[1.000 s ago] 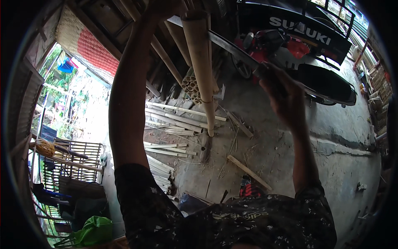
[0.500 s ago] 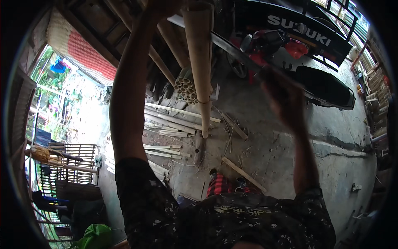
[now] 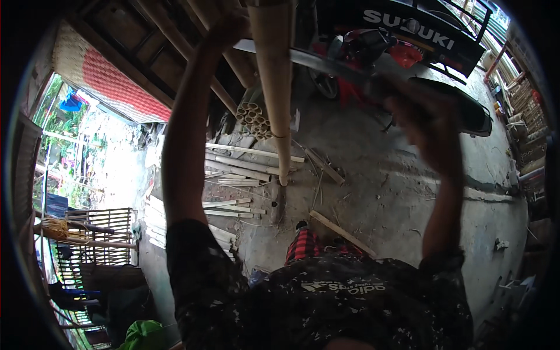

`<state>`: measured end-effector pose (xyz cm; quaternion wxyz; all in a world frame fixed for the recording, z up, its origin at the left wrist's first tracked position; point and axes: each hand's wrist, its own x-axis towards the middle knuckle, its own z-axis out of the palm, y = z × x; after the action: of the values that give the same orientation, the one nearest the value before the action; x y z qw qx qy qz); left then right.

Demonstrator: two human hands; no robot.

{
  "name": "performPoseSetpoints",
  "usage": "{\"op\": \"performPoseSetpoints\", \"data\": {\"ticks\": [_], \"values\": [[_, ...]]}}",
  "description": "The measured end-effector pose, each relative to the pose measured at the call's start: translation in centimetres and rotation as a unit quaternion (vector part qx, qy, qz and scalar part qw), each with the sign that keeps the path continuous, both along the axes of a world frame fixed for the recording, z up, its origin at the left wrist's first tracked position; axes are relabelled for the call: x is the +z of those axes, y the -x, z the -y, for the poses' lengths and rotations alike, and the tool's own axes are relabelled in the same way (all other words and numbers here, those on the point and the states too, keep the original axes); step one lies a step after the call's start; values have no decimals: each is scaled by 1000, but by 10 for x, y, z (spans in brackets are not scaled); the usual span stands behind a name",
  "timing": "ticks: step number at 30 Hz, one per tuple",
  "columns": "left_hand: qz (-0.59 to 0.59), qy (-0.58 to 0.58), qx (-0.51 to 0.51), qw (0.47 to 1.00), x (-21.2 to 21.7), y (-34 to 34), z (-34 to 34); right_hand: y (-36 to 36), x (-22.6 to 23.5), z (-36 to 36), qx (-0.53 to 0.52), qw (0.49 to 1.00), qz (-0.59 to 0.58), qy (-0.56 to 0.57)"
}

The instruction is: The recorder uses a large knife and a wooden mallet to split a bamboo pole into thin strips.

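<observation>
A long bamboo pole [image 3: 274,76] runs from the upper edge down toward the floor, its lower end narrowing. A long-bladed knife [image 3: 318,61] crosses the pole, its blade showing on both sides; whether it is set in the bamboo or behind it I cannot tell. My right hand [image 3: 429,119], blurred, is closed round the dark handle, right of the pole. High at the left, my left hand [image 3: 229,28] is closed against the pole's side, just above the blade's far end, its fingers partly hidden in shadow.
A bundle of cut bamboo tubes [image 3: 252,119] stands beyond split bamboo strips [image 3: 239,166] on the concrete floor. One loose strip [image 3: 341,232] lies near my legs. A motorcycle [image 3: 361,44] and a dark panel [image 3: 408,29] occupy the upper right. A woven mat wall [image 3: 111,76] rises at left.
My right hand and the knife's handle have shifted right and slightly down. My left hand appears lower in the picture, while the pole and surroundings have shifted slightly up and left.
</observation>
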<state>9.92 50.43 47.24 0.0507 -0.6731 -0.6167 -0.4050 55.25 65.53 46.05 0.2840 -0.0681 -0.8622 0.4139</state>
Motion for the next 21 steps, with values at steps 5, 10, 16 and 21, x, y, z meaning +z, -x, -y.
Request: {"op": "performPoseSetpoints", "data": {"ticks": [5,10,16,21], "values": [[22,-84,-61,994,18,45,53,24,-51,74,56,981,-4,185],[59,-349,392,849,19,-75,51,64,-67,78,132,952,-66,267],[490,-115,232,832,-54,-284,144,101,-63,155,176,916,-115,341],[364,-36,408,837,-61,-338,170,105,-91,184,233,939,-150,205]]}}
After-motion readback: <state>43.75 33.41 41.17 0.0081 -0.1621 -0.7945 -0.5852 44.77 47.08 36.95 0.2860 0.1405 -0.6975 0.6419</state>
